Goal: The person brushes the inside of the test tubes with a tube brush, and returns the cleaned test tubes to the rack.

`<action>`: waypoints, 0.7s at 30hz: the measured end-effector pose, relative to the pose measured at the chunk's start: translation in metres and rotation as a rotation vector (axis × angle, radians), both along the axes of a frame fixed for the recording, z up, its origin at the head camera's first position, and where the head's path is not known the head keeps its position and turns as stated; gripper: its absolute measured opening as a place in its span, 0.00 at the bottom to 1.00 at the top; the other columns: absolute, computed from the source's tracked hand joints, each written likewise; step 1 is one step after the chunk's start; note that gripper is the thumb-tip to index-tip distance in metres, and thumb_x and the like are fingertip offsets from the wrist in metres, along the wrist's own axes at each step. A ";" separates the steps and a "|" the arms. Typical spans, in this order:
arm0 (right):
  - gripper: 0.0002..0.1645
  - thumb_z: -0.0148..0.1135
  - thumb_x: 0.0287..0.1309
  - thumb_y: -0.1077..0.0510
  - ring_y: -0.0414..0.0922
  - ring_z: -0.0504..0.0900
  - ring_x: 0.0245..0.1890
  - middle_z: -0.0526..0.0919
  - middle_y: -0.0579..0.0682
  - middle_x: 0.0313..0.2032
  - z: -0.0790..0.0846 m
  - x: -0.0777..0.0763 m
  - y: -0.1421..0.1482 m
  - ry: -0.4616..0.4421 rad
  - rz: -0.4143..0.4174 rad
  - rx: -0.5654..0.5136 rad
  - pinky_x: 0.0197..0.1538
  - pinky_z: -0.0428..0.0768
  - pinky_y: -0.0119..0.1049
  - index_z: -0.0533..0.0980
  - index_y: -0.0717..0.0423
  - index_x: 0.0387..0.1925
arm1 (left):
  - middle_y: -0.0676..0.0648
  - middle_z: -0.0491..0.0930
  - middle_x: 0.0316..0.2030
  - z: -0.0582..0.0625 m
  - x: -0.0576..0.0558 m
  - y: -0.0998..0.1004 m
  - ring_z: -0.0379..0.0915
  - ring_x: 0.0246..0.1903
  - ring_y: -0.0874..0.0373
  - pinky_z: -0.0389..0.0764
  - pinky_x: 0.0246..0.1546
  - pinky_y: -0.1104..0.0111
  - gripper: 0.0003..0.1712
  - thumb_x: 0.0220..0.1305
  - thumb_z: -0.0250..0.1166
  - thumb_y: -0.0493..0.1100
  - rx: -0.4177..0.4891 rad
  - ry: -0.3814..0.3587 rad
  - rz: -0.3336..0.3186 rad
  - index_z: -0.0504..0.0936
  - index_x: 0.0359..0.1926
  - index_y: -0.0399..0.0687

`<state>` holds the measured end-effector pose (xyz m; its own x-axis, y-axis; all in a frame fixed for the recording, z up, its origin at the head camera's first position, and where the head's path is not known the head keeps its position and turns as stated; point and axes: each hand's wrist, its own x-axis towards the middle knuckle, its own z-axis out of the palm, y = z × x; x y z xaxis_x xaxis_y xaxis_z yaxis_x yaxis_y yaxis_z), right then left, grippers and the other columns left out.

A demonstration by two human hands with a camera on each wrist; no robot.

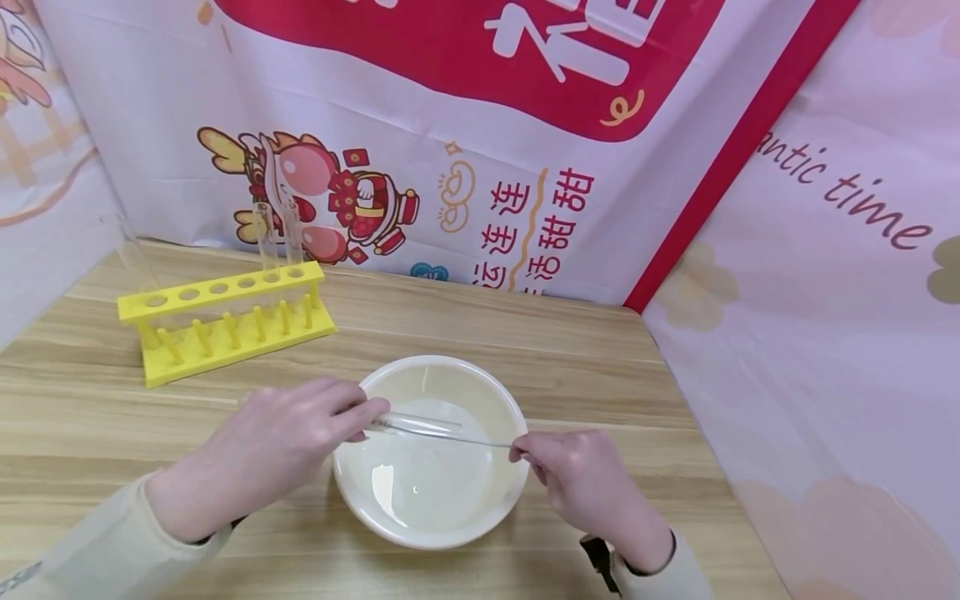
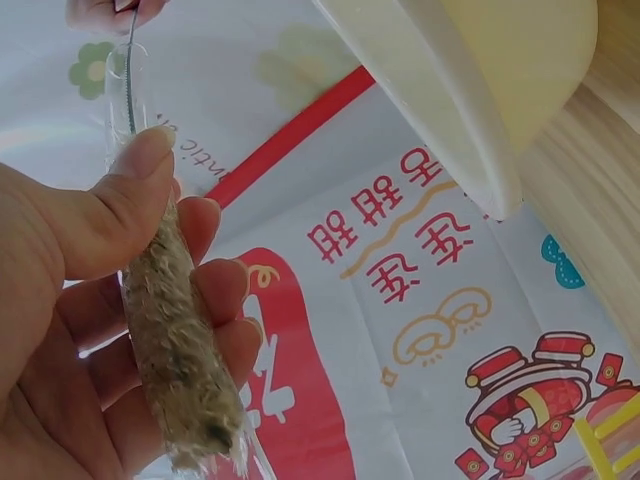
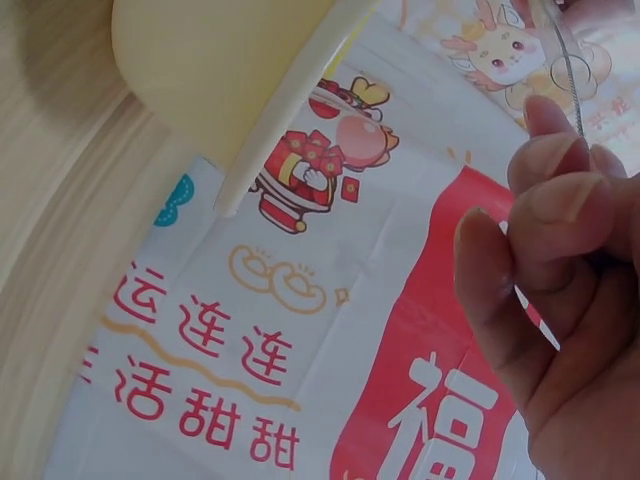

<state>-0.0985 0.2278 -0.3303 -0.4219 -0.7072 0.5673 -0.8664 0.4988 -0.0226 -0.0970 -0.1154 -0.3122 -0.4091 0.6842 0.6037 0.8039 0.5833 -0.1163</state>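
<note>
Over the white basin [image 1: 431,540], my left hand [image 1: 300,429] grips a clear test tube [image 1: 423,421], thumb on one side and fingers curled round the other. Inside the tube sit the bristles of a test tube brush [image 2: 185,345], filling the part in the palm. The brush's thin twisted wire [image 1: 468,439] runs out of the tube's mouth towards the right. My right hand [image 1: 581,471] pinches the end of that wire at the basin's right rim. In the left wrist view, the right fingertips [image 2: 115,12] show at the top.
A yellow test tube rack [image 1: 240,342] stands at the back left, with clear tubes [image 1: 267,237] upright in some of its holes. Wood-grain tabletop [image 1: 585,358] surrounds the basin. Printed cloth [image 1: 420,100] hangs behind the table and along both sides.
</note>
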 end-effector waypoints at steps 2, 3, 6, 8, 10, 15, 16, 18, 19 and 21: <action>0.23 0.51 0.39 0.78 0.26 0.68 0.17 0.78 0.35 0.19 0.000 0.000 0.003 -0.038 0.003 -0.004 0.21 0.70 0.19 0.80 0.52 0.31 | 0.48 0.82 0.35 0.000 0.000 -0.001 0.80 0.32 0.55 0.76 0.13 0.69 0.20 0.48 0.74 0.33 0.001 0.003 0.000 0.87 0.46 0.48; 0.24 0.50 0.38 0.78 0.26 0.67 0.17 0.77 0.35 0.19 0.000 -0.001 0.004 -0.052 0.006 -0.007 0.21 0.69 0.18 0.80 0.51 0.30 | 0.48 0.82 0.35 -0.001 -0.001 -0.001 0.80 0.32 0.55 0.76 0.13 0.68 0.20 0.49 0.73 0.33 0.002 0.005 0.000 0.87 0.46 0.48; 0.25 0.48 0.37 0.79 0.25 0.65 0.17 0.74 0.34 0.18 0.000 -0.002 0.009 -0.095 0.011 -0.011 0.21 0.67 0.17 0.80 0.51 0.30 | 0.47 0.82 0.35 -0.001 -0.001 -0.002 0.80 0.33 0.54 0.77 0.14 0.66 0.18 0.51 0.70 0.33 0.000 0.004 0.003 0.87 0.46 0.47; 0.25 0.48 0.38 0.79 0.25 0.65 0.17 0.74 0.34 0.18 0.000 -0.003 0.012 -0.118 0.015 -0.011 0.22 0.67 0.16 0.80 0.52 0.30 | 0.47 0.82 0.36 -0.001 -0.002 -0.003 0.80 0.33 0.54 0.78 0.14 0.65 0.19 0.50 0.69 0.32 -0.002 0.003 0.006 0.87 0.46 0.47; 0.24 0.49 0.40 0.79 0.25 0.65 0.16 0.74 0.34 0.18 0.000 -0.004 0.015 -0.133 0.020 -0.012 0.22 0.67 0.16 0.79 0.51 0.31 | 0.46 0.82 0.36 -0.001 -0.002 -0.004 0.80 0.33 0.54 0.79 0.15 0.65 0.21 0.49 0.70 0.30 -0.007 -0.004 0.009 0.87 0.46 0.46; 0.21 0.54 0.48 0.78 0.24 0.64 0.16 0.71 0.33 0.16 0.001 -0.005 0.020 -0.153 0.029 -0.022 0.21 0.65 0.16 0.79 0.49 0.30 | 0.47 0.82 0.35 0.000 -0.002 -0.006 0.81 0.34 0.54 0.81 0.17 0.65 0.23 0.46 0.74 0.29 -0.017 -0.013 0.016 0.87 0.47 0.47; 0.20 0.55 0.49 0.77 0.24 0.64 0.16 0.71 0.33 0.16 0.001 -0.005 0.021 -0.157 0.026 -0.023 0.20 0.65 0.16 0.79 0.49 0.30 | 0.47 0.82 0.35 0.000 -0.002 -0.006 0.81 0.34 0.54 0.81 0.17 0.65 0.23 0.46 0.75 0.29 -0.018 -0.015 0.017 0.87 0.47 0.47; 0.20 0.57 0.50 0.77 0.23 0.63 0.16 0.70 0.33 0.16 0.001 -0.005 0.023 -0.159 0.027 -0.025 0.20 0.64 0.15 0.79 0.48 0.31 | 0.47 0.82 0.35 0.000 -0.003 -0.007 0.81 0.34 0.54 0.81 0.17 0.65 0.24 0.46 0.75 0.30 -0.019 -0.017 0.019 0.87 0.47 0.47; 0.20 0.57 0.50 0.77 0.23 0.63 0.16 0.71 0.33 0.16 0.001 -0.005 0.024 -0.164 0.024 -0.024 0.20 0.64 0.15 0.79 0.48 0.31 | 0.47 0.82 0.36 -0.001 -0.003 -0.007 0.81 0.34 0.54 0.81 0.18 0.65 0.24 0.46 0.75 0.30 -0.019 -0.018 0.019 0.87 0.47 0.47; 0.20 0.58 0.50 0.77 0.23 0.64 0.16 0.71 0.32 0.16 0.000 -0.006 0.026 -0.171 0.023 -0.023 0.20 0.65 0.15 0.79 0.48 0.31 | 0.47 0.82 0.36 -0.001 -0.003 -0.008 0.81 0.34 0.54 0.81 0.17 0.64 0.24 0.46 0.75 0.30 -0.019 -0.016 0.020 0.87 0.48 0.47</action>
<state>-0.1042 0.2541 -0.3300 -0.4970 -0.7056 0.5051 -0.8604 0.4762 -0.1815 -0.1001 -0.1233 -0.3132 -0.4326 0.6871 0.5838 0.7938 0.5973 -0.1148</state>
